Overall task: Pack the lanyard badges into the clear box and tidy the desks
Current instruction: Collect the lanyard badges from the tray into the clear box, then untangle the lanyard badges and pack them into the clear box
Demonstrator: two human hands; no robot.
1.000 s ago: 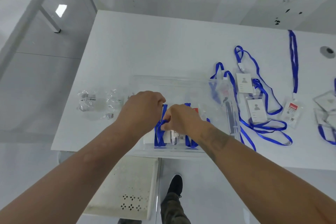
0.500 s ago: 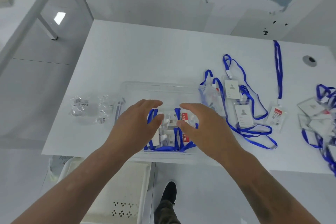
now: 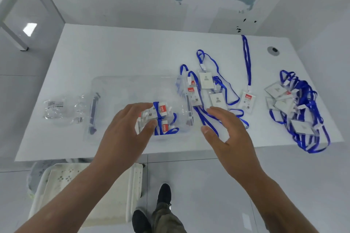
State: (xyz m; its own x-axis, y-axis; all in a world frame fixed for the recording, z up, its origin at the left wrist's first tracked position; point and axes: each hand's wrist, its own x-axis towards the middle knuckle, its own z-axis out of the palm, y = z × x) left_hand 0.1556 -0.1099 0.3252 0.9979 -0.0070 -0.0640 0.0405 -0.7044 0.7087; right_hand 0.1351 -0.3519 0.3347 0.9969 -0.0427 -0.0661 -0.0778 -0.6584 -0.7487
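1. The left hand (image 3: 123,134) hovers with fingers spread and loose, holding nothing; the right hand (image 3: 230,138) likewise.
2. Just beyond the left fingertips, bundled badges (image 3: 161,119) lie inside the clear box (image 3: 132,85).
3. Beyond and right of the right hand, loose lanyard badges (image 3: 210,89) sprawl on the table (image 3: 117,51).

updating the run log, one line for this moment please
left hand: open over clear plastic box | right hand: open over blue lanyard badges | white desk
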